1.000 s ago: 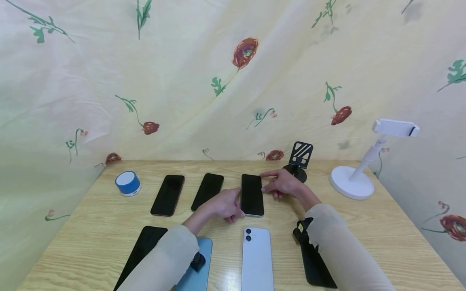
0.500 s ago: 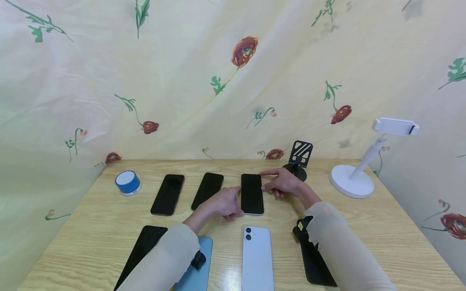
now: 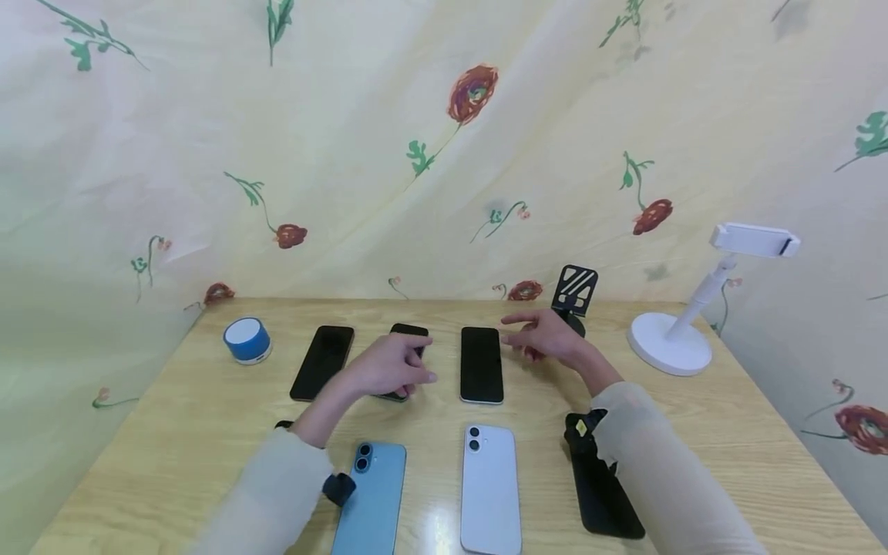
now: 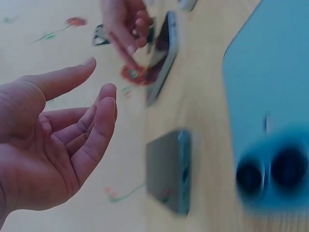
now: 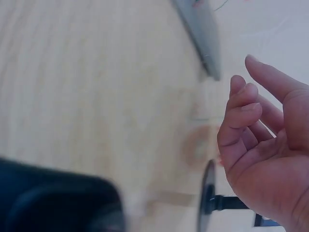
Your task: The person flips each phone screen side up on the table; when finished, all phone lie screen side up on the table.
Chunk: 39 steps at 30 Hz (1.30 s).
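Over the back-row middle phone (image 3: 400,395) hovers my left hand (image 3: 385,365), hiding most of that phone. In the left wrist view the left hand (image 4: 63,130) has its thumb and fingers apart with nothing between them. My right hand (image 3: 549,339) is just right of the black-screened phone (image 3: 481,365), its index finger and thumb pointing at it; a small gap shows. Loosely bent fingers of the right hand (image 5: 265,130) hold nothing in the right wrist view. Another dark phone (image 3: 323,362) lies to the left.
Nearer lie a blue phone (image 3: 371,497), a pale lilac phone (image 3: 490,493) and a black phone (image 3: 602,493), partly under the right sleeve. A blue-and-white cylinder (image 3: 247,340) stands at the back left; a black stand (image 3: 575,290) and a white stand (image 3: 670,344) are at the right.
My left hand has left the black-screened phone's left edge and moved left over the neighbouring phone. My right hand has drawn slightly right, off the phone's edge. That phone has stayed in place.
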Each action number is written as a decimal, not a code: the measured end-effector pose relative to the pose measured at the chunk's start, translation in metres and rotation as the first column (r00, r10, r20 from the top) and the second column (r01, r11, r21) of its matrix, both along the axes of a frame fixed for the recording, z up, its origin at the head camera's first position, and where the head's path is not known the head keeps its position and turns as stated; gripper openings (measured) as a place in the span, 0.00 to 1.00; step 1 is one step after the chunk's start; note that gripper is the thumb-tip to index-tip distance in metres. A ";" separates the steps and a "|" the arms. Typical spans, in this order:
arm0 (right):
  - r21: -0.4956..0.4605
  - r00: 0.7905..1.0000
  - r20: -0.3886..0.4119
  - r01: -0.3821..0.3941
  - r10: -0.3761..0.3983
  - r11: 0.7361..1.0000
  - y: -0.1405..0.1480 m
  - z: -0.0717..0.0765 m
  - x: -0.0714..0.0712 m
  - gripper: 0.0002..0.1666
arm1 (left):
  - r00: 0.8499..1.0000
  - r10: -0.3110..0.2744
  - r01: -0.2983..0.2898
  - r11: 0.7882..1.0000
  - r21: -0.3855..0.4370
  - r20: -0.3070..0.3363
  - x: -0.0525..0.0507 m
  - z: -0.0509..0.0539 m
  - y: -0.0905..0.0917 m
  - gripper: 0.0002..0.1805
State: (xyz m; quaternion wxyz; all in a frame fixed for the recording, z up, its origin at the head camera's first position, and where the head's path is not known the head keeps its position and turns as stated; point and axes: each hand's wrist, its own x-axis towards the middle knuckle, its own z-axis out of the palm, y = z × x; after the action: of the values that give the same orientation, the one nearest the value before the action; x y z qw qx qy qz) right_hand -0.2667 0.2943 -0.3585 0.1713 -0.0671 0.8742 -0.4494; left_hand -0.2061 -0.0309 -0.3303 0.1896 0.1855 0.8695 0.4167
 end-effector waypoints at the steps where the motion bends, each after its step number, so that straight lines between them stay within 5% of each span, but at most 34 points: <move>1: -0.005 1.000 -0.017 -0.002 0.002 1.000 -0.001 0.004 -0.001 0.32 | 1.000 0.014 -0.014 1.000 0.004 -0.001 0.002 0.004 -0.008 0.39; 6: -0.038 0.997 -0.066 -0.036 0.034 0.999 -0.010 0.028 -0.006 0.31 | 0.996 0.073 -0.074 0.997 -0.008 -0.057 0.017 0.026 -0.051 0.37; 10: -0.051 0.992 -0.082 -0.102 0.098 0.993 -0.024 0.044 -0.008 0.29 | 0.988 0.124 -0.128 0.991 -0.031 -0.094 0.033 0.034 -0.081 0.37; 21: -0.098 0.964 -0.118 -0.251 0.239 0.963 -0.086 0.067 0.014 0.26 | 0.952 0.299 -0.307 0.937 -0.168 -0.072 0.097 0.022 -0.133 0.39; 25: -0.122 0.937 -0.138 -0.337 0.321 0.933 -0.104 0.067 0.028 0.24 | 0.936 0.347 -0.352 0.914 -0.200 -0.063 0.123 0.016 -0.128 0.38; 29: -0.089 0.910 -0.111 -0.410 0.400 0.908 -0.111 0.061 0.041 0.23 | 0.935 0.349 -0.353 0.910 -0.217 -0.058 0.144 0.008 -0.109 0.36; 35: -0.065 0.860 -0.015 -0.509 0.509 0.858 -0.114 0.049 0.060 0.22 | 0.937 0.348 -0.344 0.917 -0.203 -0.015 0.167 -0.001 -0.084 0.35; 39: -0.068 0.834 0.058 -0.545 0.549 0.836 -0.115 0.045 0.070 0.22 | 0.957 0.291 -0.284 0.943 -0.172 0.011 0.179 -0.008 -0.076 0.37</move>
State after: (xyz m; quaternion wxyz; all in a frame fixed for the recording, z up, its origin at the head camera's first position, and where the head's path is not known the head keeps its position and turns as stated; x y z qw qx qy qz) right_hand -0.1966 0.1796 -0.3138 0.3236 -0.3012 0.8002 -0.4052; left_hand -0.0272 -0.1071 -0.3381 0.1573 0.0325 0.9158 0.3682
